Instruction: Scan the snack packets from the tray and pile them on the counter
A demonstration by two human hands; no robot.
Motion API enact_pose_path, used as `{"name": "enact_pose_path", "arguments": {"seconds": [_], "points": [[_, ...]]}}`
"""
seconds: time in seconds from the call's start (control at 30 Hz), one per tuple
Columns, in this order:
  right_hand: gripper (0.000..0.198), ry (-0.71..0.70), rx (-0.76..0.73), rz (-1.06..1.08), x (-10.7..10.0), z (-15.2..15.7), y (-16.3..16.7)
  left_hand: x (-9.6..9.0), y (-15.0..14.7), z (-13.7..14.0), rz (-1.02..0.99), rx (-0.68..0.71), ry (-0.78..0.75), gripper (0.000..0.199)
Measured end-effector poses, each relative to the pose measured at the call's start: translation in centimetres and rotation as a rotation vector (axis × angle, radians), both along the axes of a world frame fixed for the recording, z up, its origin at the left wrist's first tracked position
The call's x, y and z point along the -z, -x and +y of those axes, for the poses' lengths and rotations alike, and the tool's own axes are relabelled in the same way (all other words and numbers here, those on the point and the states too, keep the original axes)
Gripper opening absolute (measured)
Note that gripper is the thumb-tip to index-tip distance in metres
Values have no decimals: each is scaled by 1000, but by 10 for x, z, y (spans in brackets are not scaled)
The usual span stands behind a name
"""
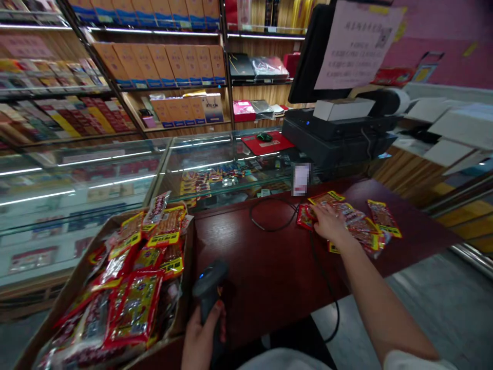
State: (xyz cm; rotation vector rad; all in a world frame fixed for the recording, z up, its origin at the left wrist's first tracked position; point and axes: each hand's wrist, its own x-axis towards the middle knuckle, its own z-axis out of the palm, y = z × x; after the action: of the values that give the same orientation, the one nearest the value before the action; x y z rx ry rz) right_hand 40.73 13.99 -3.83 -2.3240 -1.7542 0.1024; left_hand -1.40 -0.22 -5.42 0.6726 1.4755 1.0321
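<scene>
My left hand [204,329] is wrapped round the handle of a black barcode scanner [211,280], whose head points up and away from me beside the cardboard box. My right hand [329,222] reaches forward over the dark red table, its fingers closed on the edge of a red snack packet [305,218]. Right beside it, several yellow and red snack packets [362,230] lie in a loose, overlapping pile. One more packet [384,218] rests a little apart on the right. To the left, an open cardboard box [188,293] is heaped with similar snack packets [134,303].
A black cable [274,229] loops across the table [246,257]. Behind it stands a glass display counter [215,190] with a mouse [264,136] on a red mat. A monitor [311,56] rises at the back right. Shelves of boxes [165,64] line the wall.
</scene>
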Motion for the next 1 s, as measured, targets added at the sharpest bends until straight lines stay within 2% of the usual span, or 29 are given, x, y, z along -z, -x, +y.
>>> {"name": "enact_pose_path", "arguments": {"seconds": [0.07, 0.13, 0.2, 0.3, 0.4, 0.5, 0.63, 0.73, 0.8, 0.87, 1.0], "points": [[68, 35, -34, -39, 7, 6, -1, 0, 0, -1, 20, 1, -9, 68], [53, 15, -49, -78, 10, 9, -2, -2, 0, -1, 34, 4, -17, 65], [34, -58, -46, -109, 9, 8, -1, -6, -2, -1, 41, 2, -22, 63], [33, -230, -17, -122, 4, -1, 6, -10, -4, -1, 30, -15, -19, 63], [39, -408, -30, -85, -6, -16, 29, -9, -5, 0, 16, -6, -23, 62], [39, -480, -190, -3, -11, -37, 77, -7, -5, 0, 11, -4, -24, 61], [20, -369, -516, 109, -3, -70, 156, -7, -5, -2, 20, -13, -9, 61], [18, -260, -633, 200, 7, -87, 188, -9, -5, -4, 22, 2, -12, 56], [21, -209, -633, 272, 10, -91, 188, -9, -5, -5, 18, 11, -23, 52], [27, -178, -566, 340, 9, -87, 176, -10, -5, -5, 13, 17, -30, 48], [53, -104, -429, 459, 5, -75, 152, -11, -5, -4, 9, 37, -32, 45]]}}
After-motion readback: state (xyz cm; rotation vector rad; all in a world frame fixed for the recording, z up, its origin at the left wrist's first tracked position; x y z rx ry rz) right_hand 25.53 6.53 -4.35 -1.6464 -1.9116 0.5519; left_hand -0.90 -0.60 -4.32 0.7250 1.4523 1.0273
